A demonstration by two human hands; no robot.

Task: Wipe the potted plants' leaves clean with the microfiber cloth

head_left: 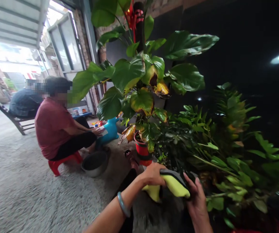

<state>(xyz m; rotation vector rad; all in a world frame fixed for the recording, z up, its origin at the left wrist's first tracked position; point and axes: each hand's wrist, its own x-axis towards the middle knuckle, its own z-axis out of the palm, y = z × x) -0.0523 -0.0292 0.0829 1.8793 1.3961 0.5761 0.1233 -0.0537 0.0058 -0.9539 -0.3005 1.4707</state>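
Yellow glove (pixel 175 187), black along its upper edge, is held just in front of the red pot (pixel 142 149), low beside the leafy plants (pixel 202 142). One end is clamped in the closed left hand (pixel 152 174). The right hand (pixel 197 202) is laid against the other end, but whether it grips cannot be told. The glove is judged soft, light and limp, best taken at the black edge.
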